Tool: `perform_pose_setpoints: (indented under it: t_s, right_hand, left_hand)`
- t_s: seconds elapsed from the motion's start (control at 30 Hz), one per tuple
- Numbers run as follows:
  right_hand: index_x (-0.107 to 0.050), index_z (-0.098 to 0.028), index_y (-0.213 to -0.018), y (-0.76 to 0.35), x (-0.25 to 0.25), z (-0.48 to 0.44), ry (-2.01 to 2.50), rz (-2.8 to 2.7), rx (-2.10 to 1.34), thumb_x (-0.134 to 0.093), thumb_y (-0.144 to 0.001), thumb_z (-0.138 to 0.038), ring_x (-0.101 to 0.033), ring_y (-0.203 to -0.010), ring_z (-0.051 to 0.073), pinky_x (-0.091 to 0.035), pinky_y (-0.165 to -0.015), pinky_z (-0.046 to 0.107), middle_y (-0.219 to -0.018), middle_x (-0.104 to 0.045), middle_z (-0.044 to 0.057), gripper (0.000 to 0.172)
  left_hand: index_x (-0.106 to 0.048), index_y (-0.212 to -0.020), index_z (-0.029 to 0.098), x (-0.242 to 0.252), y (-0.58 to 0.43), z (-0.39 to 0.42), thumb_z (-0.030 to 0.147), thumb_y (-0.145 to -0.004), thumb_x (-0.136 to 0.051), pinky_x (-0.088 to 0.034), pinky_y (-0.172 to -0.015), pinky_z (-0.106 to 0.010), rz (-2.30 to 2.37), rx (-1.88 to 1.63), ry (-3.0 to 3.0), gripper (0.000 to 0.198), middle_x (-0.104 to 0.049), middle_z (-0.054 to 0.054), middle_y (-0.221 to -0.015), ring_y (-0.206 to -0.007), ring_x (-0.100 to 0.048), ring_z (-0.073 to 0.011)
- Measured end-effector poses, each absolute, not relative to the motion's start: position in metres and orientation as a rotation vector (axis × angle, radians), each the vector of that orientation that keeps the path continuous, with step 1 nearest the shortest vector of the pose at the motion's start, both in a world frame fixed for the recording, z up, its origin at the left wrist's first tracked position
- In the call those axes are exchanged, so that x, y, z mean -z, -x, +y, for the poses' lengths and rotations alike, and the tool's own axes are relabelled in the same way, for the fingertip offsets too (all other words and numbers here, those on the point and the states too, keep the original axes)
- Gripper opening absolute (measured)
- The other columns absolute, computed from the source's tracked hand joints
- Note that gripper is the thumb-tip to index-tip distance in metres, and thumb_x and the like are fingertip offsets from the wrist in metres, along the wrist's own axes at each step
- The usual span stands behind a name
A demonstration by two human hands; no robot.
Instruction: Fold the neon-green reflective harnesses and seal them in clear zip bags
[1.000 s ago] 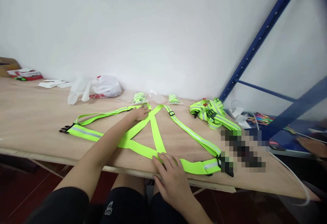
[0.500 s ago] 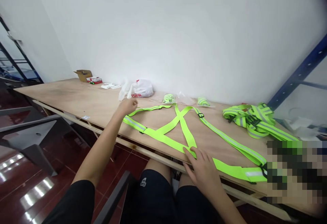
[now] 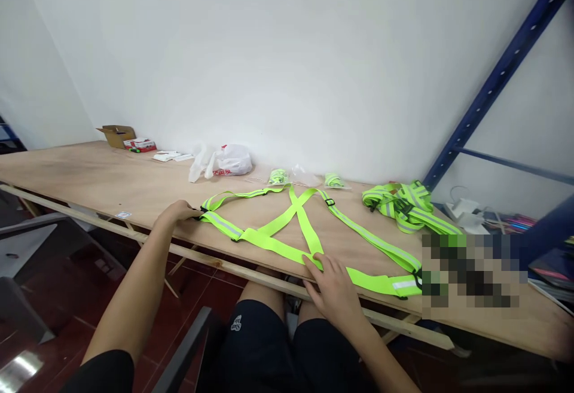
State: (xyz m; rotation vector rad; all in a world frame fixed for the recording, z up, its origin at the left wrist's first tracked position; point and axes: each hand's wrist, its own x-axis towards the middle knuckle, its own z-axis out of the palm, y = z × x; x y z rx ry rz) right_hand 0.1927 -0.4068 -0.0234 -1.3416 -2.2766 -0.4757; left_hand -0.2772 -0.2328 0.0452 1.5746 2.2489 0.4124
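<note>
A neon-yellow reflective vest [image 3: 278, 224] made of elastic straps with grey stripes lies spread on the wooden table [image 3: 112, 180], its back straps crossing in the middle. At its left end, my left hand [image 3: 177, 212] has its fingers closed at a black buckle [image 3: 197, 213]; the fingertips are partly hidden. My right hand [image 3: 334, 285] rests on the lower waist strap near the table's front edge, thumb and fingers apart. Above the right hand, a black slider [image 3: 330, 202] shows on a shoulder strap. A blurred patch covers the area beyond the vest's right end.
More reflective straps [image 3: 403, 204] lie heaped at the right. Two packed strap bundles, one left [image 3: 278, 177] and one right [image 3: 334, 180], sit by the wall. A white plastic bag [image 3: 233, 160] and an open cardboard box [image 3: 117, 136] stand further left. A blue metal frame [image 3: 493, 82] rises at right.
My left hand has come down from above the table to the vest's left end and its buckle. My right hand stays on the waist strap. The view has turned to the right.
</note>
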Motion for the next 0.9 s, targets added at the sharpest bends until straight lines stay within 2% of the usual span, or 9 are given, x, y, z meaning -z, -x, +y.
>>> perform_pose_setpoints:
  t_s: [0.07,0.17,0.27,0.4,0.57,0.67,0.73,0.83,0.9]
  right_hand:
    - [-0.064,-0.021,-0.129,-0.192,0.024,-0.407,1.345,-2.279,0.472,-0.062,-0.088,-0.024,-0.056,-0.108,0.030,-0.045,-0.092,0.043,-0.118,-0.064,0.014,0.042]
    - [-0.066,-0.022,-0.127,-0.192,0.025,-0.407,1.345,-2.246,0.461,-0.063,-0.086,-0.022,-0.056,-0.108,0.030,-0.044,-0.093,0.043,-0.117,-0.065,0.014,0.041]
    - [-0.067,-0.023,-0.125,-0.192,0.026,-0.406,1.334,-2.230,0.458,-0.064,-0.085,-0.022,-0.057,-0.108,0.030,-0.043,-0.093,0.044,-0.116,-0.065,0.014,0.040]
    - [-0.068,-0.022,-0.124,-0.191,0.025,-0.406,1.330,-2.227,0.460,-0.062,-0.086,-0.021,-0.057,-0.105,0.030,-0.044,-0.091,0.043,-0.116,-0.065,0.014,0.039]
    - [-0.065,-0.023,-0.130,-0.188,0.019,-0.411,1.355,-2.245,0.451,-0.062,-0.087,-0.023,-0.057,-0.104,0.030,-0.044,-0.091,0.043,-0.115,-0.065,0.015,0.043]
    - [-0.062,-0.024,-0.133,-0.186,0.013,-0.415,1.386,-2.271,0.425,-0.061,-0.089,-0.024,-0.056,-0.106,0.030,-0.042,-0.095,0.045,-0.115,-0.065,0.014,0.044]
    - [-0.062,-0.024,-0.132,-0.186,0.010,-0.417,1.408,-2.296,0.394,-0.061,-0.089,-0.023,-0.055,-0.109,0.031,-0.041,-0.097,0.046,-0.118,-0.064,0.015,0.043]
    - [-0.059,-0.024,-0.135,-0.185,0.007,-0.418,1.433,-2.328,0.346,-0.062,-0.089,-0.025,-0.054,-0.112,0.032,-0.040,-0.099,0.049,-0.123,-0.062,0.016,0.046]
    - [-0.060,-0.023,-0.132,-0.186,0.006,-0.420,1.449,-2.336,0.318,-0.063,-0.089,-0.027,-0.053,-0.116,0.032,-0.039,-0.102,0.051,-0.124,-0.061,0.016,0.043]
  left_hand:
    - [-0.056,-0.051,0.021,-0.048,0.278,-0.234,0.061,-0.048,-0.078,-0.040,-0.050,-0.029,2.200,-0.448,-1.534,0.046,-0.053,-0.003,-0.050,-0.057,-0.060,-0.0253]
    - [-0.059,-0.058,0.019,-0.058,0.277,-0.243,0.058,-0.046,-0.079,-0.042,-0.047,-0.028,2.157,-0.560,-1.488,0.045,-0.059,-0.004,-0.056,-0.057,-0.060,-0.0222]
    - [-0.063,-0.072,0.019,-0.072,0.272,-0.254,0.056,-0.053,-0.075,-0.049,-0.051,-0.026,2.142,-0.702,-1.483,0.044,-0.067,-0.005,-0.070,-0.064,-0.064,-0.0204]
    - [-0.061,-0.080,0.017,-0.095,0.255,-0.261,0.049,-0.065,-0.067,-0.052,-0.057,-0.026,2.180,-0.839,-1.590,0.036,-0.068,-0.006,-0.076,-0.069,-0.065,-0.0195]
    - [-0.055,-0.077,0.018,-0.142,0.201,-0.258,0.030,-0.072,-0.060,-0.044,-0.060,-0.030,2.247,-0.846,-1.948,0.014,-0.063,-0.005,-0.074,-0.074,-0.062,-0.0230]
    - [-0.053,-0.076,0.019,-0.162,0.140,-0.262,0.025,-0.073,-0.060,-0.038,-0.061,-0.031,2.134,-0.755,-2.237,0.009,-0.060,-0.004,-0.069,-0.074,-0.060,-0.0246]
    - [-0.054,-0.078,0.019,-0.157,0.089,-0.271,0.026,-0.077,-0.059,-0.036,-0.062,-0.033,1.970,-0.670,-2.489,0.008,-0.062,-0.007,-0.072,-0.076,-0.060,-0.0267]
    - [-0.056,-0.082,0.021,-0.121,0.014,-0.295,0.027,-0.081,-0.056,-0.036,-0.064,-0.034,1.567,-0.524,-2.732,0.006,-0.067,-0.009,-0.083,-0.081,-0.062,-0.0266]
    - [-0.056,-0.080,0.023,-0.088,-0.021,-0.312,0.025,-0.076,-0.061,-0.036,-0.063,-0.032,1.299,-0.391,-2.816,0.007,-0.068,-0.007,-0.083,-0.078,-0.063,-0.0249]
